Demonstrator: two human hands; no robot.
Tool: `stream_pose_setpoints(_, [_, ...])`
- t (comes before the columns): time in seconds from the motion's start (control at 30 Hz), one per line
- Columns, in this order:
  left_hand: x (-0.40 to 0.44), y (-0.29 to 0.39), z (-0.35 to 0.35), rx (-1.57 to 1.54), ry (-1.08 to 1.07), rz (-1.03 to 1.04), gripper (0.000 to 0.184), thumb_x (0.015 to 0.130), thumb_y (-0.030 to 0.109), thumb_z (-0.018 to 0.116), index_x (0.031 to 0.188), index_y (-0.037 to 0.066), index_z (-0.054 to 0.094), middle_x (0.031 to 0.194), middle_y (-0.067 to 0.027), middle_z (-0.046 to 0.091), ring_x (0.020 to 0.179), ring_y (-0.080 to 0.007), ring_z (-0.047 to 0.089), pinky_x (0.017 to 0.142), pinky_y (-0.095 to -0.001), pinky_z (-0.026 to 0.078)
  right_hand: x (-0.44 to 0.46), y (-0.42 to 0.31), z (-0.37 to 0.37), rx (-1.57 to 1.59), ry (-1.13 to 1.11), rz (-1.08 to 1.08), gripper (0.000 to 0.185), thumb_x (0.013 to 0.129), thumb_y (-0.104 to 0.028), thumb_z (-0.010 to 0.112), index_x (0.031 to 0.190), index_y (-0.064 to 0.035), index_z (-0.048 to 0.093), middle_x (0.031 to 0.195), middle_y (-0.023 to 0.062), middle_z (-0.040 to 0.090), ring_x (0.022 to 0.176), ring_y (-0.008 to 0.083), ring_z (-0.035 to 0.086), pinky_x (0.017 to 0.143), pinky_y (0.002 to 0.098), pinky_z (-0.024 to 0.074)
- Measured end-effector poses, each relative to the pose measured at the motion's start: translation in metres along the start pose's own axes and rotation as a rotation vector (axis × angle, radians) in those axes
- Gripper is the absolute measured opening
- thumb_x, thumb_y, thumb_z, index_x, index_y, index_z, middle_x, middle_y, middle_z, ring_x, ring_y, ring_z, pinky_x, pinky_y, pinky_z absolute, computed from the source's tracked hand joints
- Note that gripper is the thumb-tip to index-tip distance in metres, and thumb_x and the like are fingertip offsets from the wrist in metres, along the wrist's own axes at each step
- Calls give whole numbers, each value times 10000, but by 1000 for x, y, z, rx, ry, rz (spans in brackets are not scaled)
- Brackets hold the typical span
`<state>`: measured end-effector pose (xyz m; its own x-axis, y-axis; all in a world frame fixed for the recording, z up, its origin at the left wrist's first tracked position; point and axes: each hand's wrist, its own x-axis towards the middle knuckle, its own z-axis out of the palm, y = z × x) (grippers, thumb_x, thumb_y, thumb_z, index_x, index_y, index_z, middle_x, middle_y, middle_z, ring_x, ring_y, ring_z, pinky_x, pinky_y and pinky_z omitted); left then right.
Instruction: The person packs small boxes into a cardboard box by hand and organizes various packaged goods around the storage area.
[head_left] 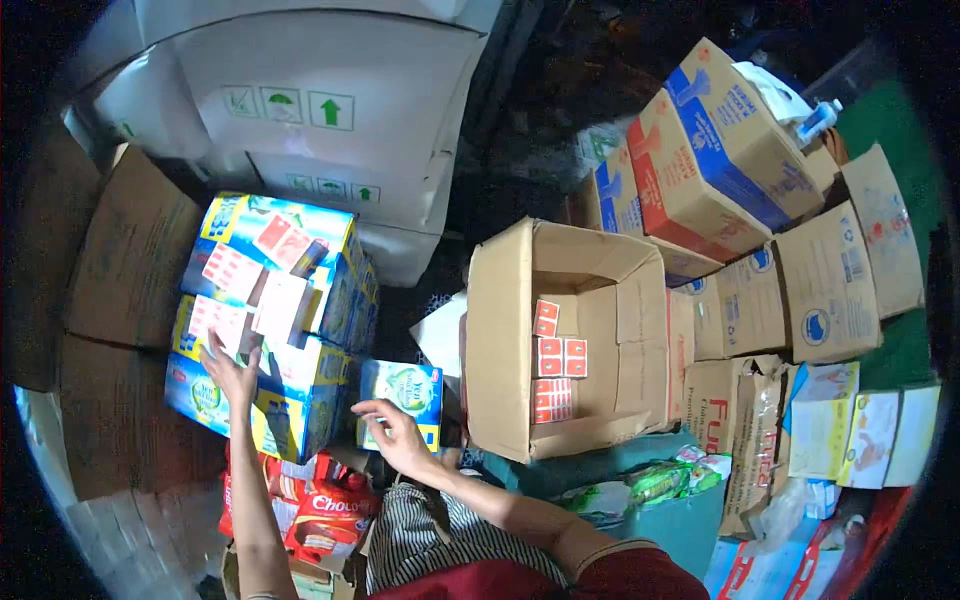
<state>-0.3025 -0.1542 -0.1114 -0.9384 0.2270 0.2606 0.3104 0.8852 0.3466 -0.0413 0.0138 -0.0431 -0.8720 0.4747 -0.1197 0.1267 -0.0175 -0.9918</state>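
My left hand (233,374), fingers spread, is at the lower edge of a red-and-white small pack (217,318) on top of the blue boxes (330,375); whether it touches the pack I cannot tell. Beside that pack lie another red-striped pack (232,272), a whitish pack (282,305) and a red pack (284,240). My right hand (395,437) holds nothing, its fingers loosely stretched over a separate blue-and-yellow box (410,385). To the right, an open cardboard box (498,340) contains several red-and-white packs (556,362) along its left inner side.
Large white cartons (300,60) with green arrows stand behind the blue boxes. Brown cartons (740,140) are stacked at the back right, with more cartons (835,290) below. Red Choco bags (330,515) lie near my body. Green packets (655,485) rest on a teal surface.
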Motion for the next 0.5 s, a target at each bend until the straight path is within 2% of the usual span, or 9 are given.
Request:
stream_pose_setpoints(0.03, [0, -6, 7, -81, -3, 104, 980, 650, 269, 736, 1394, 14, 153, 1391, -275, 231, 1280, -443, 214, 1065, -458, 180, -3, 3, 5, -6, -32, 24, 210, 879, -20, 473, 1073, -21, 552, 1010, 90, 609, 917, 159, 596, 776, 281, 487])
stream_pose_setpoints(0.13, [-3, -4, 16, -380, 43, 106, 990, 644, 246, 736, 1395, 5, 137, 1406, -244, 229, 1286, -415, 225, 1068, -436, 189, -8, 9, 15, -9, -85, 70, 203, 889, -40, 470, 1073, -5, 547, 1013, 98, 616, 926, 165, 601, 784, 294, 494])
stream_pose_setpoints(0.17, [0, -3, 14, -349, 30, 75, 981, 642, 225, 737, 1379, -29, 141, 1397, -250, 236, 1297, -383, 226, 1069, -423, 195, -8, 11, 16, -5, -87, 80, 202, 889, -42, 470, 1073, -6, 547, 1012, 98, 617, 925, 165, 602, 788, 294, 493])
stream_pose_setpoints(0.23, [11, -2, 14, -341, 0, -2, 973, 640, 226, 742, 1365, -47, 152, 1394, -250, 238, 1298, -374, 229, 1065, -421, 205, -8, 10, 17, -9, -85, 96, 202, 887, -41, 468, 1069, -8, 549, 997, 94, 621, 919, 160, 604, 802, 283, 483])
stream_pose_setpoints(0.3, [24, 1, 11, -371, -53, -101, 989, 606, 217, 771, 1340, -75, 177, 1392, -246, 238, 1306, -338, 233, 1069, -393, 217, -5, 14, 16, 2, -48, 48, 195, 880, -38, 469, 1058, -12, 543, 978, 104, 624, 896, 182, 610, 745, 290, 486])
stream_pose_setpoints(0.33, [32, -8, 19, -454, -45, -149, 1009, 593, 212, 779, 1346, -68, 168, 1397, -241, 233, 1308, -332, 232, 1072, -384, 218, -3, 15, 16, 10, -29, 22, 192, 876, -37, 469, 1053, -14, 540, 969, 109, 625, 884, 193, 613, 716, 293, 488])
stream_pose_setpoints(0.4, [49, -25, 32, -623, -30, -243, 1050, 569, 201, 795, 1357, -55, 151, 1406, -231, 223, 1312, -320, 229, 1077, -367, 218, 2, 11, 10, 38, -43, 51, 203, 883, -39, 466, 1073, -10, 533, 982, 114, 623, 905, 191, 611, 746, 295, 484])
stream_pose_setpoints(0.43, [52, -29, 35, -639, -64, -305, 1099, 542, 181, 810, 1375, -27, 125, 1416, -213, 220, 1315, -306, 227, 1082, -347, 218, 4, 9, 8, 46, -40, 64, 204, 884, -42, 466, 1074, -9, 532, 985, 115, 622, 908, 191, 610, 749, 294, 483])
stream_pose_setpoints(0.5, [62, -29, 38, -548, -68, -298, 1112, 543, 188, 814, 1384, -10, 114, 1420, -205, 223, 1305, -309, 252, 1074, -346, 236, 8, 9, 4, 52, -33, 82, 200, 890, -45, 468, 1075, -5, 533, 989, 106, 620, 917, 174, 605, 770, 283, 480])
